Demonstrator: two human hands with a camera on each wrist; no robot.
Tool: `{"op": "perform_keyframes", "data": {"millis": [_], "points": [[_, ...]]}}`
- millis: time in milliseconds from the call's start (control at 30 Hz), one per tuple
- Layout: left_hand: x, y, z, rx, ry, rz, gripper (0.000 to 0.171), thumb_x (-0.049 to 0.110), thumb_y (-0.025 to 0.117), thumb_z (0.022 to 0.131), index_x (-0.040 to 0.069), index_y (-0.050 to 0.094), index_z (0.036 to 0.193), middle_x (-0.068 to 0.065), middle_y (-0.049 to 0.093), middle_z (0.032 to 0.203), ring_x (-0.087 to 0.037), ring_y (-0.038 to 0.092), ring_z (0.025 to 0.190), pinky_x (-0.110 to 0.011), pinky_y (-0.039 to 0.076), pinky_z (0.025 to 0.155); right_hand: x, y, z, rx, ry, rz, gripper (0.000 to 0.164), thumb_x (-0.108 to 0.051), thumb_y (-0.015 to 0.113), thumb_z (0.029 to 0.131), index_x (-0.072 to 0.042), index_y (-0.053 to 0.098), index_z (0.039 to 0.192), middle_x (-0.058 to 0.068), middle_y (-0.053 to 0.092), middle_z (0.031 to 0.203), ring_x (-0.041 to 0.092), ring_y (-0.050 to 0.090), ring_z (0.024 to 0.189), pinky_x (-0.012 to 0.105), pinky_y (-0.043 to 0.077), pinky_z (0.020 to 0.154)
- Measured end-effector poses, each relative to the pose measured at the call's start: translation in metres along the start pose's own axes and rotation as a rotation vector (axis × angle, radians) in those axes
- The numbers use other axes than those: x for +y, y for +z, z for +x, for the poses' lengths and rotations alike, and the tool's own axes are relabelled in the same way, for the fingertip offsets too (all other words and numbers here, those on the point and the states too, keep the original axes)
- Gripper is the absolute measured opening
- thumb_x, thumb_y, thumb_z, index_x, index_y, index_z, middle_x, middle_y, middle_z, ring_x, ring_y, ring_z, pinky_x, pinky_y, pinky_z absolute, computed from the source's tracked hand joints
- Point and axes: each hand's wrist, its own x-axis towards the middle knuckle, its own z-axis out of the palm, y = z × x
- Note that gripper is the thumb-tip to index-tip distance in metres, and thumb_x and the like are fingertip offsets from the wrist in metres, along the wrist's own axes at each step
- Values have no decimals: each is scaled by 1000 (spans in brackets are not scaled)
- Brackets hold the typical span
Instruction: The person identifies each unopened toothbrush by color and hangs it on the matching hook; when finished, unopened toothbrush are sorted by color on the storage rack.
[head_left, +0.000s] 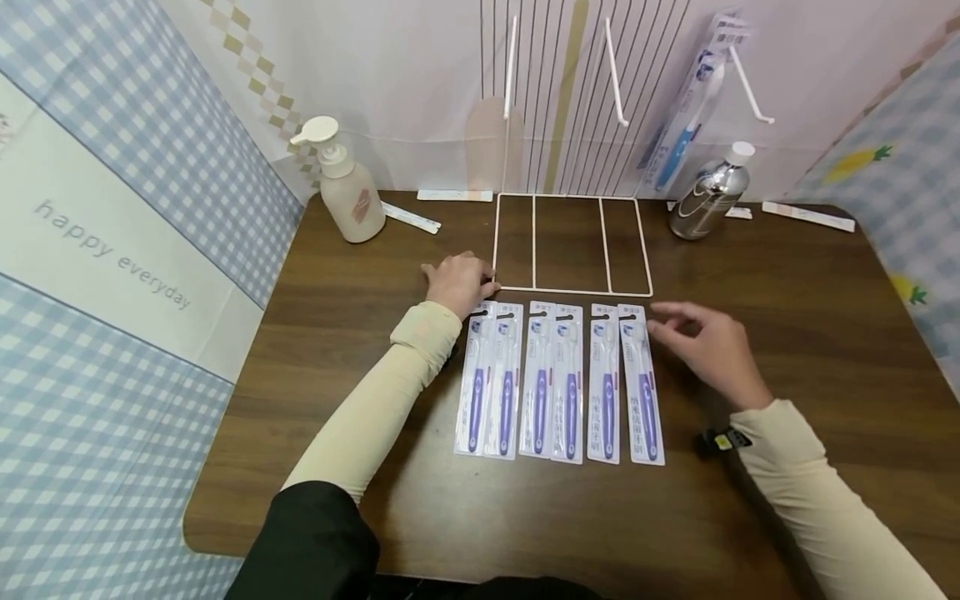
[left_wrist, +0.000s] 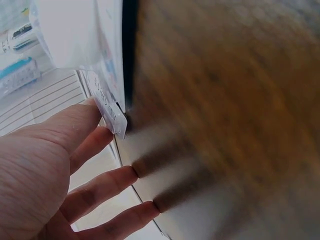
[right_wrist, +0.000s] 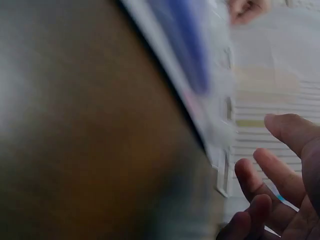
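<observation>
Several packaged toothbrushes with purple handles lie side by side on the table, hanger ends toward the wall. At the top of the leftmost toothbrush pack, my left hand has its thumb and index fingertip right at the pack's end. The left wrist view shows the other fingers extended, their tips on the tabletop. My right hand hovers beside the top of the rightmost toothbrush pack, fingers loosely bent with nothing between them. In the right wrist view, its fingers are apart from the pack.
Behind the packs stands a white wire rack with prongs; a blue toothbrush pack hangs on the right one. A pump bottle is at back left, a silver bottle at back right. Paper strips lie along the back.
</observation>
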Motion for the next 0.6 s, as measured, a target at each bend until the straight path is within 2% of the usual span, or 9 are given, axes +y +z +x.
{"op": "perform_keyframes", "data": {"millis": [100,167,467,600], "points": [[0,-1,0,3,1,-4,30,45,71,101,28,80,124,-1,70,134,-38,64,126,-80,33,108,1,9,-12,-67,21,-24,38,-31,80,96,-10,77,128,4,72,86,18,57,74,28,40,64],[0,-2,0,2,3,-4,30,45,71,101,27,79,125,-2,69,137,-38,63,128,-80,33,108,1,13,-14,-94,36,-35,43,-32,79,97,-8,74,132,5,70,86,21,54,73,30,38,63],[-1,-1,-1,4,10,-9,27,44,72,101,27,81,121,-2,70,132,-39,64,125,-81,32,107,2,20,-12,-118,59,-52,43,-32,81,95,-6,75,129,3,64,81,18,50,67,30,37,60],[0,-2,-2,1,6,-6,28,44,72,101,27,80,121,-2,70,132,-38,64,126,-81,32,107,3,21,-11,-120,66,-50,42,-33,82,95,-7,75,127,3,66,83,18,51,69,32,38,62]]}}
